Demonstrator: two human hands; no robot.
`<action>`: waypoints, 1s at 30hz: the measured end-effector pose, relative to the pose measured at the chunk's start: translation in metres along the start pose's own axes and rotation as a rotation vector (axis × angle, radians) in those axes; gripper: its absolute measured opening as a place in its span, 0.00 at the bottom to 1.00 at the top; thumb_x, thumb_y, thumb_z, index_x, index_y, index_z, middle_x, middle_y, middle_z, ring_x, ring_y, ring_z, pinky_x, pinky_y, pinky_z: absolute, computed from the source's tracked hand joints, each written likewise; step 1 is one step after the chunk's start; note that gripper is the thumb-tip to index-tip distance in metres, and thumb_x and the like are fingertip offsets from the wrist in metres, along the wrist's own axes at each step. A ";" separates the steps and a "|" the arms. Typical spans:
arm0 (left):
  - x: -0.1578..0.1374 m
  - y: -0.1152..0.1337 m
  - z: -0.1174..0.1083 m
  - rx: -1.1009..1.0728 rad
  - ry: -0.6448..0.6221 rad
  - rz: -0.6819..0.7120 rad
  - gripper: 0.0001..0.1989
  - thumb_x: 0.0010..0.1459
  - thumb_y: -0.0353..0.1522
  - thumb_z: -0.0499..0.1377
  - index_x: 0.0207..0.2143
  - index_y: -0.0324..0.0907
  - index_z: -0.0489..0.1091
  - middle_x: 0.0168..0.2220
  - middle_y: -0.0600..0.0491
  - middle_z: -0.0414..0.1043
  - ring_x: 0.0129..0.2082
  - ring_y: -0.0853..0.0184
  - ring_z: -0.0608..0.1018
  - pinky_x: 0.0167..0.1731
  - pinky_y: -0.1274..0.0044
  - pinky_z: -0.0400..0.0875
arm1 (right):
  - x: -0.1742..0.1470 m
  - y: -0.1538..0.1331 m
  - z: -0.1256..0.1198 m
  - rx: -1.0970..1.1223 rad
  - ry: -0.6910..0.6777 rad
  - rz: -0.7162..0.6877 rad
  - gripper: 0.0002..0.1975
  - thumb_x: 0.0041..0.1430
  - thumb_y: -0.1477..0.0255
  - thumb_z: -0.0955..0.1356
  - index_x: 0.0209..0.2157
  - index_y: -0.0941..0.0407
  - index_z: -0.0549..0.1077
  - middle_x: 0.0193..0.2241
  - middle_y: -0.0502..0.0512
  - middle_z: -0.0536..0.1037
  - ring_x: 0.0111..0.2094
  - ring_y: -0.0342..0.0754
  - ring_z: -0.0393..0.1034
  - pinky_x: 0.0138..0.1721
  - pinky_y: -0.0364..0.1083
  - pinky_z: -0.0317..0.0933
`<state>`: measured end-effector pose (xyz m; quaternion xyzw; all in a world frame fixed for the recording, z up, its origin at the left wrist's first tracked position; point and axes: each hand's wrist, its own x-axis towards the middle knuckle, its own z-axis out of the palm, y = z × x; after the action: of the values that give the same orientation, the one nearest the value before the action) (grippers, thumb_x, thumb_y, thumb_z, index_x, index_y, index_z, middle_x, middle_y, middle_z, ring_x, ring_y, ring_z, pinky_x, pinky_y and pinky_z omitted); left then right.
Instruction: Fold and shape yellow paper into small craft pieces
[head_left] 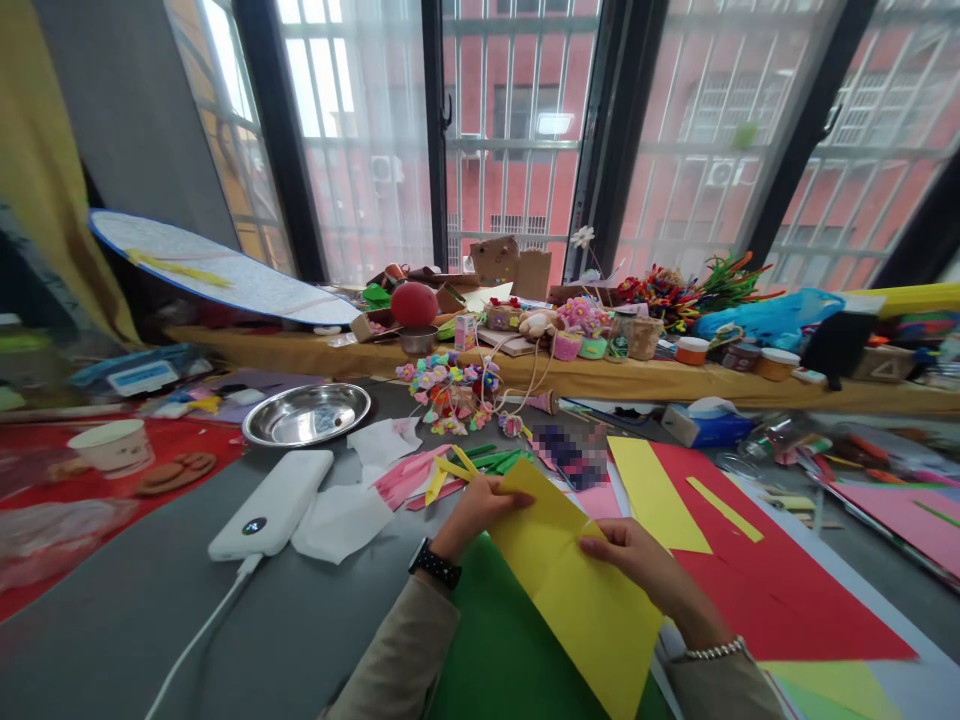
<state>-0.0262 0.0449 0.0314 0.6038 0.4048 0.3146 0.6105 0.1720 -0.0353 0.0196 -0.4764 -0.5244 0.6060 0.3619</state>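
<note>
A yellow sheet of paper (pixel 570 600) is held tilted between both hands, over a green sheet (pixel 487 640) on the table. My left hand (pixel 484 505) grips its upper left edge, the fingers partly behind it. On the right edge, my right hand (pixel 637 560) pinches the sheet between thumb and fingers. Just beyond my left hand lie cut yellow paper strips (pixel 442 478), green strips (pixel 502 460) and pink paper pieces (pixel 409 477). To the right, a yellow piece (pixel 652 490) and a narrow yellow strip (pixel 724 508) rest on red paper (pixel 780 590).
A white power bank (pixel 274 505) with a cable (pixel 202 630) lies left, beside white paper scraps (pixel 341 520). Behind are a metal plate (pixel 307 415) and a colourful flower bunch (pixel 450 390). Craft items crowd the window ledge (pixel 315 362). A paper cup (pixel 112 447) stands far left.
</note>
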 end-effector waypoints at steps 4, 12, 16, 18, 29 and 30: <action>0.002 -0.002 -0.002 -0.001 -0.015 -0.014 0.09 0.36 0.34 0.60 0.22 0.37 0.71 0.21 0.53 0.72 0.20 0.69 0.72 0.20 0.82 0.62 | -0.001 -0.002 0.001 -0.028 -0.035 -0.018 0.15 0.43 0.62 0.67 0.28 0.61 0.69 0.24 0.52 0.73 0.26 0.48 0.68 0.24 0.41 0.58; 0.003 -0.004 -0.001 -0.047 -0.028 -0.023 0.11 0.36 0.34 0.61 0.24 0.36 0.72 0.21 0.52 0.72 0.21 0.68 0.72 0.21 0.81 0.63 | 0.000 0.000 -0.001 -0.032 0.003 0.018 0.16 0.41 0.61 0.67 0.25 0.60 0.70 0.23 0.52 0.74 0.24 0.48 0.68 0.23 0.42 0.58; 0.004 -0.005 -0.001 -0.054 -0.019 -0.019 0.11 0.35 0.34 0.61 0.24 0.36 0.72 0.21 0.52 0.72 0.20 0.67 0.72 0.21 0.80 0.63 | 0.002 0.003 -0.002 -0.032 0.010 0.019 0.16 0.42 0.61 0.67 0.27 0.61 0.70 0.24 0.54 0.74 0.25 0.49 0.68 0.24 0.43 0.58; 0.004 -0.006 -0.001 -0.059 -0.026 -0.010 0.12 0.35 0.34 0.61 0.24 0.36 0.72 0.21 0.51 0.72 0.21 0.67 0.72 0.21 0.80 0.63 | 0.002 0.005 -0.004 -0.030 0.012 0.024 0.17 0.42 0.60 0.67 0.27 0.61 0.70 0.24 0.54 0.74 0.25 0.49 0.68 0.24 0.43 0.58; 0.004 -0.007 -0.002 -0.037 -0.023 0.014 0.09 0.36 0.34 0.61 0.22 0.37 0.71 0.22 0.51 0.73 0.20 0.68 0.72 0.19 0.81 0.63 | 0.003 0.005 -0.002 -0.060 0.028 0.025 0.16 0.42 0.60 0.67 0.25 0.61 0.70 0.22 0.51 0.74 0.23 0.47 0.68 0.22 0.41 0.57; 0.004 -0.007 -0.001 -0.045 -0.022 0.018 0.09 0.36 0.34 0.61 0.22 0.37 0.71 0.22 0.51 0.73 0.20 0.68 0.72 0.20 0.81 0.63 | 0.002 0.005 -0.002 -0.048 0.027 0.028 0.16 0.42 0.60 0.67 0.26 0.61 0.70 0.22 0.51 0.74 0.23 0.47 0.68 0.22 0.41 0.57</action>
<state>-0.0263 0.0486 0.0239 0.5971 0.3852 0.3223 0.6255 0.1733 -0.0334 0.0144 -0.5003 -0.5271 0.5917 0.3489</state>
